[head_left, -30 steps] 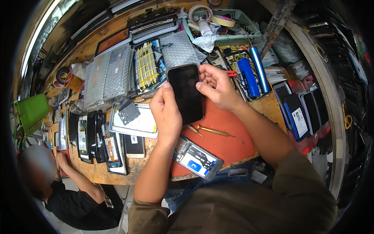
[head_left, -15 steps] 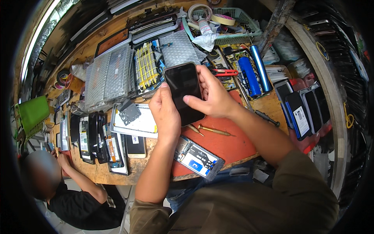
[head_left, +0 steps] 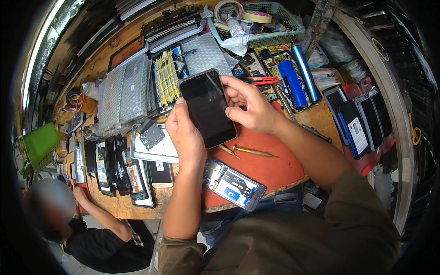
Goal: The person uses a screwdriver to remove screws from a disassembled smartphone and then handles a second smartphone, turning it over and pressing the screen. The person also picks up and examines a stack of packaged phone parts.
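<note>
At the far left we had a green basket (head_left: 39, 145), with a co-worker in a black shirt (head_left: 105, 245) sitting below it. Next we saw opened phones (head_left: 103, 166) in a row on the wooden bench, then a white shallow casing (head_left: 166, 150) with a dark flat piece on it. Our left hand (head_left: 185, 130) grasped the black phone (head_left: 207, 112) by its left edge, thumb along the side. We kept that phone between both hands, above the bench, its dark screen facing us. Below it, an opened phone (head_left: 233, 184) and a brass screwdriver (head_left: 255, 151) lay on the red mat (head_left: 286, 158). Our right hand (head_left: 250, 105) was at the phone's right edge, fingers curled; we could not tell whether they gripped it. Farther right stood a blue cylinder (head_left: 292, 83).
</note>
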`<control>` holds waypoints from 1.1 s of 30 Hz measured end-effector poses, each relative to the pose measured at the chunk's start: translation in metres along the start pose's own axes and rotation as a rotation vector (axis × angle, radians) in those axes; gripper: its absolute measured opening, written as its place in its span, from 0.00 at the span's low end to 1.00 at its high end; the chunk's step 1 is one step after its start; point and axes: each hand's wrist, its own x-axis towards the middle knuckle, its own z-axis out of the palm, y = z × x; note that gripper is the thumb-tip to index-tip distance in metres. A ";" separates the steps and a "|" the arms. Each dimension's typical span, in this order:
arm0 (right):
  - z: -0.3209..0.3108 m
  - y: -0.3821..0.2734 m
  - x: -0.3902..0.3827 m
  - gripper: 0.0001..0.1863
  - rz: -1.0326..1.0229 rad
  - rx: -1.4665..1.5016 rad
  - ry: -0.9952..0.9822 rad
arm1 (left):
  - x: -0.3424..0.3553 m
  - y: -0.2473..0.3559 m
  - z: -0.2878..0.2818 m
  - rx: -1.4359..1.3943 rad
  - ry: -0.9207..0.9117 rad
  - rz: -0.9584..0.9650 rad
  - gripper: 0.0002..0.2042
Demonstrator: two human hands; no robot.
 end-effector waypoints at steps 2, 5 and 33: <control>-0.001 0.002 0.001 0.38 0.008 0.012 0.001 | -0.001 0.000 0.001 0.011 0.006 -0.002 0.20; 0.000 0.003 0.003 0.32 -0.002 0.103 0.029 | -0.002 -0.001 0.001 0.036 0.001 0.004 0.20; 0.007 0.007 0.002 0.26 0.028 0.011 0.107 | 0.002 0.007 -0.001 0.075 0.034 0.044 0.20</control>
